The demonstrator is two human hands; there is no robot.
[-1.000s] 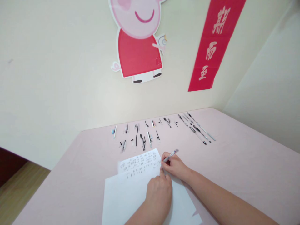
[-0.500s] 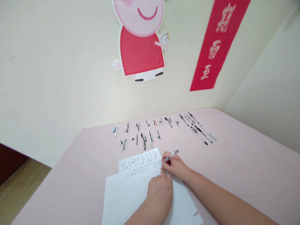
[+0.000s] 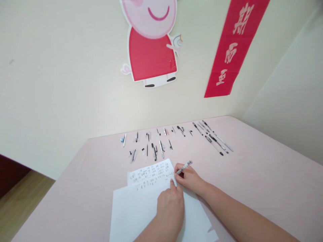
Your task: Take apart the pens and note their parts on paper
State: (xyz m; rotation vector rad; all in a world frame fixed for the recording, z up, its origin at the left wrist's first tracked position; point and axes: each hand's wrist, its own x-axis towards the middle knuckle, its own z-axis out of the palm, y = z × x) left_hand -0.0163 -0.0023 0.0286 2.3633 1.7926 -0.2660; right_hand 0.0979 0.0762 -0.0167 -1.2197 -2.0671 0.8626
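Observation:
My right hand (image 3: 189,179) grips a clear pen (image 3: 184,166) in a writing hold, its tip at the right edge of a sheet of paper with handwriting (image 3: 148,174). A blank white sheet (image 3: 133,211) lies over the lower part of that written sheet. My left hand (image 3: 170,208) rests on the blank sheet with its fingers curled and the forefinger pointing at the pen tip. Nothing shows inside the left hand.
The papers lie on a pink table (image 3: 252,181). Several pen parts (image 3: 151,148) lie in rows beyond the paper. Whole pens (image 3: 214,139) lie at the back right. A cartoon pig cutout (image 3: 151,43) and a red banner (image 3: 232,47) hang on the wall. Wooden floor (image 3: 22,198) shows at the left.
The view has shifted slightly. My left hand has edged a little to the left on the blank sheet. My right hand stays at the paper's edge with the pen.

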